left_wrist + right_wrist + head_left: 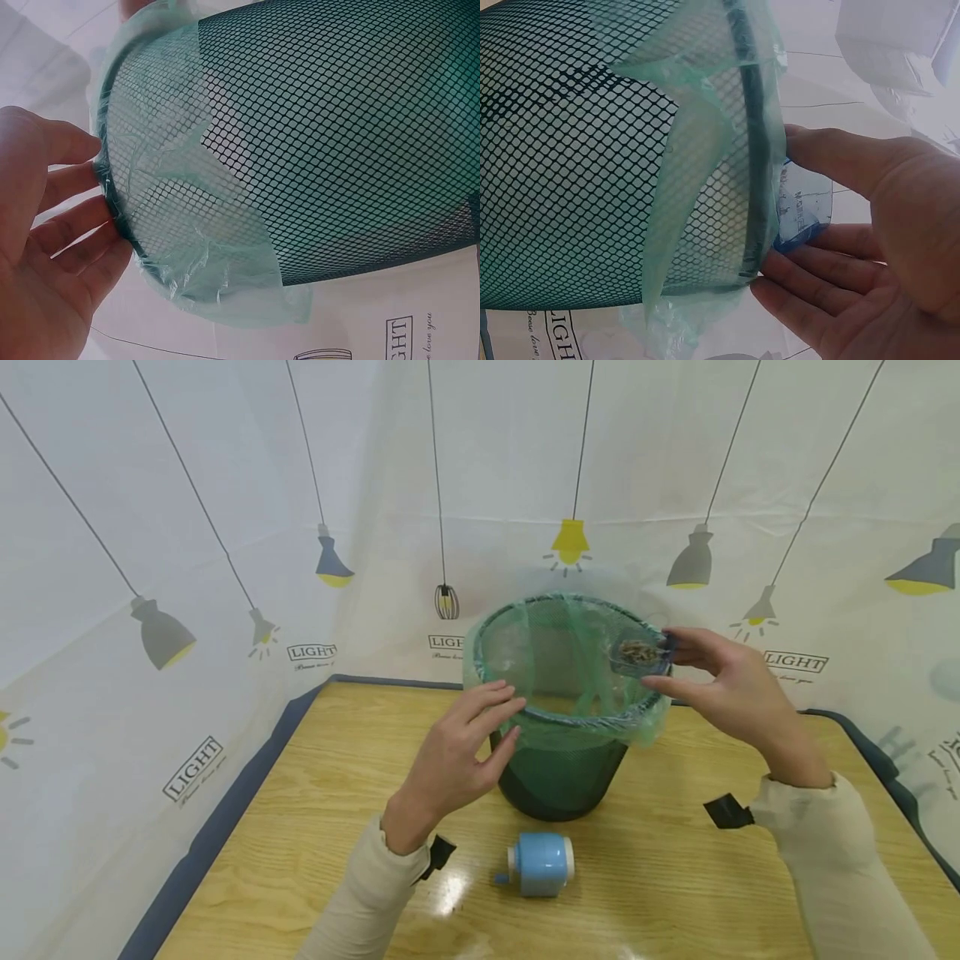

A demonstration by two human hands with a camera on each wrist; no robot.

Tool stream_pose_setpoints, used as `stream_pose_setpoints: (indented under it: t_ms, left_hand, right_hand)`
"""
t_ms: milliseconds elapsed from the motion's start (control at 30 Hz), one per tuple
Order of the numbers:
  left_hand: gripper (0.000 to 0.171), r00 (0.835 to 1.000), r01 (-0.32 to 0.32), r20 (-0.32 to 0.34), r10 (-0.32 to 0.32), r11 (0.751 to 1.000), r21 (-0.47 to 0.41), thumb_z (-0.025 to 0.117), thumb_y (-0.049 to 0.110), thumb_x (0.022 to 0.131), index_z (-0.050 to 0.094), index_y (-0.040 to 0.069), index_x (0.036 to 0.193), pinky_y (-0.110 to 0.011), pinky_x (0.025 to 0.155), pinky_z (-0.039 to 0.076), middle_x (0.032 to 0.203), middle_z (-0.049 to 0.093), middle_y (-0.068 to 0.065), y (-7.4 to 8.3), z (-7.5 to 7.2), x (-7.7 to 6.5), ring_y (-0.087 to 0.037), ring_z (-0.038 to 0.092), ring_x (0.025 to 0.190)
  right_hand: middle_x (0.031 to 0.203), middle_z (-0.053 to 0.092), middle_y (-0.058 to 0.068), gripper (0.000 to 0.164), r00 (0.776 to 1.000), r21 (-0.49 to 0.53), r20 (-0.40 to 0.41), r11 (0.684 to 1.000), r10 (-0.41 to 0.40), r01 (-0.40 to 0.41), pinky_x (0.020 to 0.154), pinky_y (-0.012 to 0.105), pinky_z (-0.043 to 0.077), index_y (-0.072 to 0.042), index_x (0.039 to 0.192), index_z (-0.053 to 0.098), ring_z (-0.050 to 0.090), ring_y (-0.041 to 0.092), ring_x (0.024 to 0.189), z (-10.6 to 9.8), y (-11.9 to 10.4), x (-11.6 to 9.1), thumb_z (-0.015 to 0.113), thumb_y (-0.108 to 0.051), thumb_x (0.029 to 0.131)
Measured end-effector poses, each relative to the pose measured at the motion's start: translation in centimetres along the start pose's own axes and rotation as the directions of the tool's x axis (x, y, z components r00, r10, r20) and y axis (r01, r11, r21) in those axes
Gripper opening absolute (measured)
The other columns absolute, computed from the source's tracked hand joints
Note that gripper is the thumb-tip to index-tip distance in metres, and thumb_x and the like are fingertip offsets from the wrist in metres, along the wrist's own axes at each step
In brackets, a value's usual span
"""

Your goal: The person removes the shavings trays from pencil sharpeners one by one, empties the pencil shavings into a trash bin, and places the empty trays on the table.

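My right hand (738,689) pinches a small clear shavings drawer (637,653) at the right side of a mesh bin's mouth. Brownish shavings (640,649) lie in the drawer. The black mesh bin (564,781) stands upright, lined with a thin green plastic bag (217,247) folded over its rim. In the right wrist view the drawer (804,196) shows its blue edge just beyond the rim. My left hand (463,747), fingers loosely extended, rests its fingertips at the rim's near left. A blue crank pencil sharpener (542,864) lies on the table in front of the bin.
The wooden table (360,760) has a dark cloth border (225,814) along its edges. A white backdrop (480,468) printed with hanging lamps surrounds it at the back and sides. Black tabs (727,811) stick out near both cuffs.
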State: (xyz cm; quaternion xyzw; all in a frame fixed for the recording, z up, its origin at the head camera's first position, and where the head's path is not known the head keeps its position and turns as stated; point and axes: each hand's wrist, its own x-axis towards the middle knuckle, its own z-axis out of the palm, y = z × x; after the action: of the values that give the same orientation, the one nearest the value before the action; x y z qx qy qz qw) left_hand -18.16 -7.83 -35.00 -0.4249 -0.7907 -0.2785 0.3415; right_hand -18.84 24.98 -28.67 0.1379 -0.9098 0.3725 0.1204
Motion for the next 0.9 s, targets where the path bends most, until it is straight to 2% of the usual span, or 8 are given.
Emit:
stream_pose_setpoints:
  t_ms: [100,167,267,367,900]
  left_hand:
    - [0.032,1.0,0.003,-0.001,-0.003,1.0,-0.003,0.069,0.009,0.09,0.068,-0.001,0.12,-0.035,0.111,0.042,0.124,0.065,-0.016,0.0,0.0,0.0,-0.029,0.056,0.126]
    - [0.032,1.0,0.004,-0.003,-0.004,1.0,-0.004,0.069,0.009,0.09,0.068,-0.001,0.12,-0.035,0.111,0.042,0.124,0.065,-0.016,0.0,0.0,-0.1,-0.029,0.056,0.126]
    - [0.032,1.0,0.005,-0.007,-0.006,1.0,-0.008,0.069,0.009,0.09,0.068,-0.001,0.12,-0.035,0.111,0.042,0.124,0.065,-0.016,-0.1,0.0,-0.1,-0.029,0.056,0.126]
    - [0.032,1.0,0.004,-0.01,-0.004,1.0,-0.011,0.069,0.009,0.09,0.068,-0.001,0.12,-0.035,0.111,0.042,0.124,0.065,-0.016,-0.1,0.1,-0.1,-0.029,0.056,0.126]
    - [0.032,1.0,0.0,-0.014,-0.001,1.0,-0.025,0.069,0.008,0.089,0.068,-0.001,0.12,-0.035,0.111,0.042,0.123,0.065,-0.018,-0.2,0.2,-0.1,-0.031,0.056,0.125]
  right_hand:
    - [0.136,0.059,0.012,0.067,1.0,-0.005,-0.014,1.0,-0.005,0.005,0.079,0.006,0.039,-0.013,0.143,0.052,0.061,0.028,0.118,0.2,-0.2,0.2,0.08,-0.03,0.085]
    - [0.135,0.06,0.012,0.067,1.0,-0.005,-0.017,1.0,-0.011,0.011,0.083,0.012,0.043,-0.013,0.144,0.052,0.061,0.029,0.118,0.4,-0.4,0.4,0.08,-0.03,0.085]
    - [0.135,0.059,0.013,0.067,1.0,0.007,-0.009,1.0,-0.018,0.018,0.093,0.031,0.05,-0.013,0.145,0.051,0.06,0.03,0.119,0.6,-0.5,0.5,0.079,-0.029,0.086]
    - [0.137,0.058,0.014,0.068,1.0,0.014,-0.002,1.0,-0.019,0.019,0.095,0.052,0.048,-0.013,0.146,0.05,0.059,0.032,0.121,0.7,-0.6,0.6,0.079,-0.029,0.086]
    - [0.138,0.056,0.018,0.071,0.999,-0.001,-0.004,0.999,-0.04,0.04,0.096,0.06,0.047,-0.008,0.146,0.048,0.058,0.037,0.122,1.4,-0.5,1.0,0.079,-0.028,0.086]
